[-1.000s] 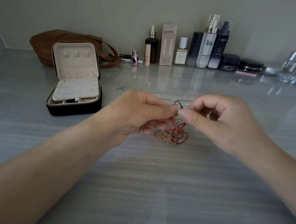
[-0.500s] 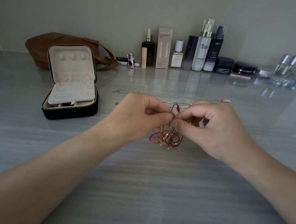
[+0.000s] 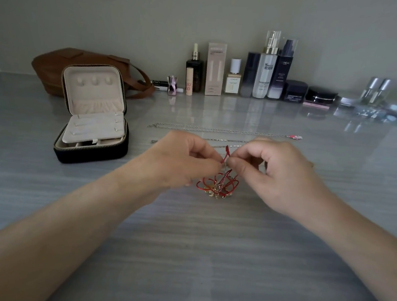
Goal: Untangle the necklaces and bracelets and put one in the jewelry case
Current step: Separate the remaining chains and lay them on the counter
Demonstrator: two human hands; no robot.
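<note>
At frame centre, the left hand (image 3: 181, 159) and right hand (image 3: 280, 173) each hold a narrow pinching grip on the red tangle (image 3: 218, 185).

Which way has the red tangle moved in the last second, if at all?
No. The red tangle keeps its spot right of the jewelry case; only the view shifted.

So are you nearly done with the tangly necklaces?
About halfway, it seems. Done: two silver chains lie straight on the table behind the hands, and the jewelry case stands open. In hand: the left hand and right hand both pinch the red cord tangle. Left: free that tangle and put one piece in the case; no jewelry shows there yet.
</note>
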